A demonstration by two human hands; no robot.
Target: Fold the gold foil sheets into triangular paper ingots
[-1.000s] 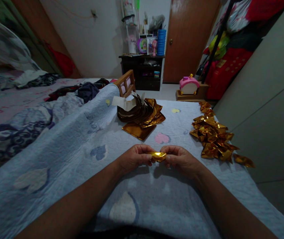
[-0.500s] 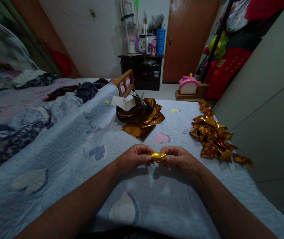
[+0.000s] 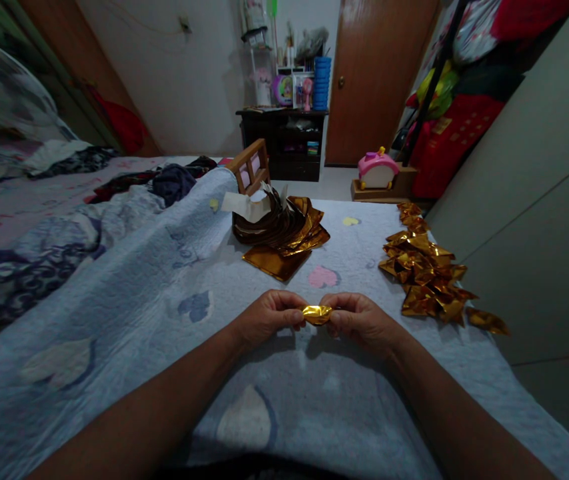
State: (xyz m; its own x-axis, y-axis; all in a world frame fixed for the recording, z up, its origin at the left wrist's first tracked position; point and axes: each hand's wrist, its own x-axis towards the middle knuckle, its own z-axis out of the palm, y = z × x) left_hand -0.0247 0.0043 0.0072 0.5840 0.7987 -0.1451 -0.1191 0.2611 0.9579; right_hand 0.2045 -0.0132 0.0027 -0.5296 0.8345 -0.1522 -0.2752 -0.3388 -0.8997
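A small folded piece of gold foil paper (image 3: 317,315) is held level between my two hands, just above the bed cover. My left hand (image 3: 277,313) pinches its left end between thumb and fingers. At the opposite end, my right hand (image 3: 357,316) grips it the same way. Beyond my hands lies a fanned stack of gold foil paper sheets (image 3: 284,230), with one flat sheet (image 3: 278,264) at its near side. To the right, a pile of folded gold foil pieces (image 3: 422,273) runs along the bed's edge, and a single folded piece (image 3: 487,321) lies at its near end.
A pale blue quilted cover (image 3: 164,333) with heart patterns spreads under everything. Rumpled bedding and clothes (image 3: 174,183) lie to the left. A grey cabinet panel (image 3: 539,233) rises close on the right. Farther off stand a pink toy case (image 3: 378,171) and a dark stand (image 3: 284,147).
Almost nothing differs. The folded gold foil paper stays pinched between both hands, with only a slight shift in its shine and tilt.
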